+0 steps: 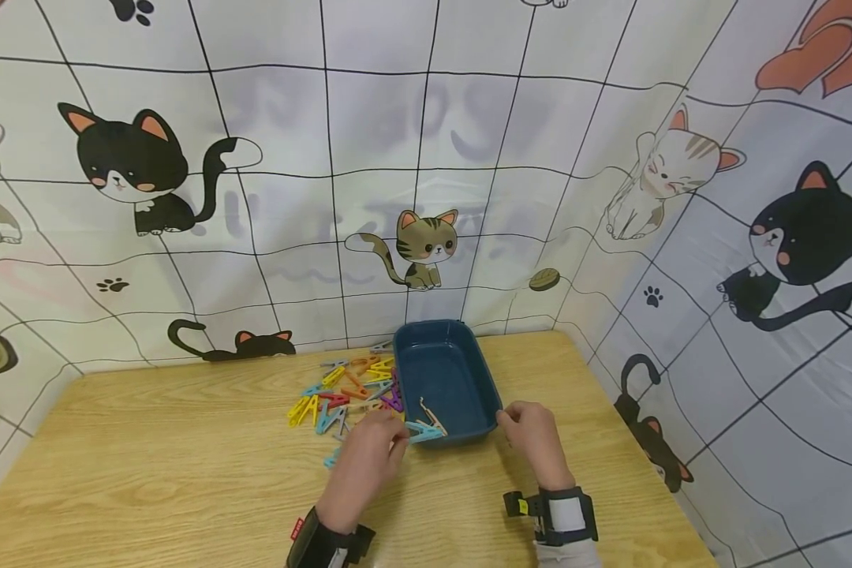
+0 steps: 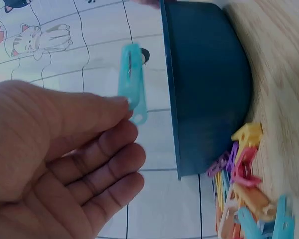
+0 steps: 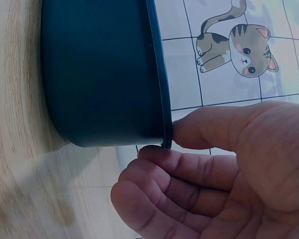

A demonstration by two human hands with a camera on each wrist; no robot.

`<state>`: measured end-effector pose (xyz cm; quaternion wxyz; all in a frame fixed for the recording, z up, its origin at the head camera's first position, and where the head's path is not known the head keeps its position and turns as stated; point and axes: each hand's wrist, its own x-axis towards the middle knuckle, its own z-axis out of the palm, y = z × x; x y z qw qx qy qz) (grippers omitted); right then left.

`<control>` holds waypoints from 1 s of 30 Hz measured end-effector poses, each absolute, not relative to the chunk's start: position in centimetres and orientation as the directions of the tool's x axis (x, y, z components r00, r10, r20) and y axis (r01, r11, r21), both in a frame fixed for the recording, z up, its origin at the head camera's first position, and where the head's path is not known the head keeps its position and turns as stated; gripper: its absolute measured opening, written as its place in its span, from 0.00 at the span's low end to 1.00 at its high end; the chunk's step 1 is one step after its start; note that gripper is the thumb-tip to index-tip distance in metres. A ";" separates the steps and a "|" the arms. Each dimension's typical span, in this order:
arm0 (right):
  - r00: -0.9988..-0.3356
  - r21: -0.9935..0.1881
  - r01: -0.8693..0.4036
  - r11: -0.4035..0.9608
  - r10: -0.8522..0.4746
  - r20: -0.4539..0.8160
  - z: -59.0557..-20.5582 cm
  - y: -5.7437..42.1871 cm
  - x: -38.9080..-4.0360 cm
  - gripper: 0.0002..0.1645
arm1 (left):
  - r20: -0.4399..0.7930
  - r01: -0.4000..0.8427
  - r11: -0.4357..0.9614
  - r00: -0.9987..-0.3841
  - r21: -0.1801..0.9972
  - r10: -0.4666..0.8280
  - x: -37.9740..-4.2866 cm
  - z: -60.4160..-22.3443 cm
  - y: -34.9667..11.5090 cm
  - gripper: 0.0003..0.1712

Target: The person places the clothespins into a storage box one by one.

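Note:
Between thumb and index finger, my left hand [image 1: 371, 460] pinches a light-blue clothespin [image 2: 131, 74]. In the head view this clothespin is over the near left corner of a dark blue plastic bin [image 1: 446, 379]. A beige clothespin [image 1: 433, 416] shows inside the bin at its near end. My right hand [image 1: 536, 440] grips the bin's rim [image 3: 164, 99] at the near right corner, thumb on one side and fingertips on the other. Left of the bin lies a loose pile of clothespins [image 1: 353, 393] in yellow, orange, red, purple, blue and grey.
The bin stands on a light wood table [image 1: 184, 457], against a wall covering [image 1: 291, 197] printed with cats and grid lines. Another covered wall [image 1: 752, 394] closes off the right side. One light-blue clothespin [image 1: 331, 458] lies apart, near the left hand.

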<state>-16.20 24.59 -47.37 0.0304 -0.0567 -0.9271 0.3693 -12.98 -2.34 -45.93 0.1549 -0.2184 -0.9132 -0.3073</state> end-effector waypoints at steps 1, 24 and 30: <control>-0.992 -0.688 0.085 0.721 0.127 0.011 -47.4 24.6 -16.2 0.11 | 0.427 0.493 0.714 -0.855 0.497 0.293 -13.0 -45.9 -2.2 0.09; -0.992 -0.681 0.089 0.726 0.123 0.001 -47.2 24.6 -16.2 0.11 | 0.527 0.512 0.783 -0.800 0.354 0.286 -14.9 -45.5 0.5 0.20; -0.992 -0.682 0.096 0.725 0.123 -0.009 -47.1 24.7 -16.1 0.12 | 0.522 0.516 0.807 -0.791 0.288 0.319 -15.9 -45.9 1.2 0.18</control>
